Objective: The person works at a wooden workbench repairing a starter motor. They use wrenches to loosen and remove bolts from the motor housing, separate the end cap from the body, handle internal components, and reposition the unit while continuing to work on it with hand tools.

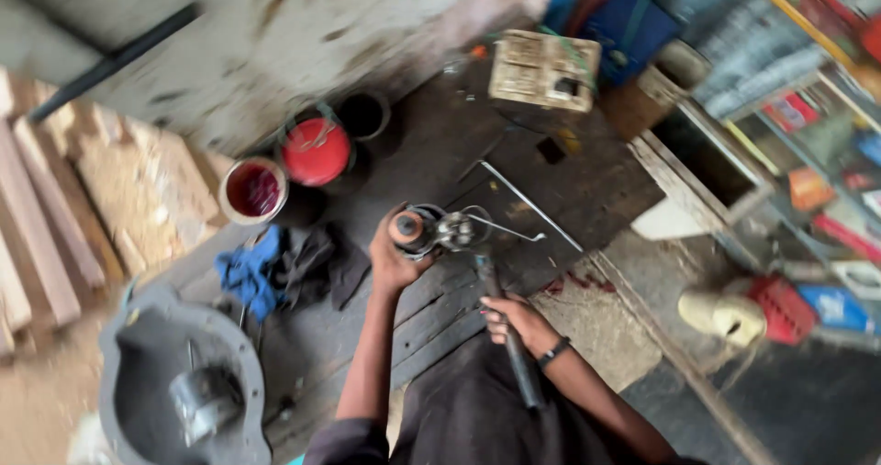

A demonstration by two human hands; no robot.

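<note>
Seen from above at a dark wooden workbench (587, 190), your left hand (393, 254) is wrapped around a round metal part (418, 229) standing on the boards, while your right hand (516, 323), a dark band at its wrist, is closed on the handle of a long tool (503, 327) whose head meets the part. A blue rag (246, 270) and red paint tins (315, 151) lie to your left

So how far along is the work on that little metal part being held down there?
Mid-job, it seems. The left hand grips a small round metal part while the right hand holds a long dark tool against it. A grey housing sits apart at the lower left, unattached. What is already done is hard to tell through the blur.
</note>
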